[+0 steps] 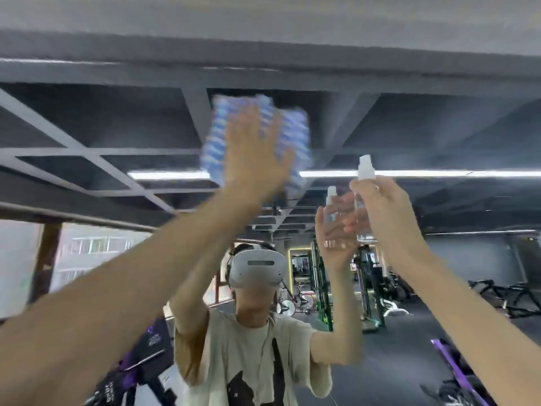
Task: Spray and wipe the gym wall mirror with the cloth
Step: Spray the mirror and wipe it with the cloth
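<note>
The gym wall mirror [424,127] fills the view right in front of me. My left hand [254,159] is raised high and presses a blue-and-white striped cloth [216,142] flat against the glass with its fingers spread; cloth and hand are blurred. To the right, my right hand [383,203] grips a small clear spray bottle [364,183] upright, its white cap pointing up, close to the mirror. The mirror shows my reflection in a headset and a beige T-shirt, with the bottle's reflection beside the real one.
Reflected in the mirror are a dark beamed ceiling with a strip light [424,173], weight racks [322,288], exercise bikes and dark gym flooring. Windows [93,247] show at the left. Purple gear [456,367] appears low on the right.
</note>
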Demonstrator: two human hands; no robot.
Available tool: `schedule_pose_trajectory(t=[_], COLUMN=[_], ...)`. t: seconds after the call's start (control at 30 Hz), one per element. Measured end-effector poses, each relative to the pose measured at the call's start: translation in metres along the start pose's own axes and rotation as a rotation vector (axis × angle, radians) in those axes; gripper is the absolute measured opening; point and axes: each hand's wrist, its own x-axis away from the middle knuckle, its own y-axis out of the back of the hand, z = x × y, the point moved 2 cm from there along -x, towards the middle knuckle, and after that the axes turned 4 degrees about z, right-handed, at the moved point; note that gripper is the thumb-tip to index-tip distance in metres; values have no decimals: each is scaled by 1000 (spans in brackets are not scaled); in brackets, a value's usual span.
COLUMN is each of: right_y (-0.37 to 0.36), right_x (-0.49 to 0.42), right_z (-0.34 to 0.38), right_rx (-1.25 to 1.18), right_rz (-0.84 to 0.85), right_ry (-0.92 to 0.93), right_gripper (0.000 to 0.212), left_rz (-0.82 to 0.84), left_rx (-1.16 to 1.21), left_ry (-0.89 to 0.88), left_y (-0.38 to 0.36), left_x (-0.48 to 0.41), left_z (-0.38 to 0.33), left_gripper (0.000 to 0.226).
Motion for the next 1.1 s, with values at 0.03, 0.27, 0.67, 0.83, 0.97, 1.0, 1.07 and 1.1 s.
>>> schedule_pose_trajectory(t=[0.03, 0.27, 0.67, 0.83, 0.97, 1.0, 1.07, 1.1], right_y=[1, -19, -115, -126, -130, -131, -127, -122], right_x=[2, 29, 90, 123, 147, 156, 168, 173], right_z=[3, 2, 23, 35, 20, 16, 8, 3], right_rx=[-8, 125, 69, 166, 150, 157, 128, 93], right_rz=[-33, 27, 218, 275, 277, 274, 257, 252], right_ry=[6, 41, 120, 106, 17, 4, -43, -80], right_gripper=[10, 10, 47, 55, 57, 56, 53, 53], left_rz=[79, 31, 178, 167, 106, 129, 154, 153], left_rx=[-51, -195, -174, -24, -55, -89, -141, -124], left_ry=[-244, 57, -631, 363, -344, -566, -763, -742], left_y=[-15, 32, 42, 67, 34, 29, 26, 27], left_x=[21, 0, 103, 43, 95, 114, 137, 140], left_z=[-44, 132, 149, 266, 171, 153, 146, 150], left_gripper=[63, 64, 66, 70, 66, 63, 62, 62])
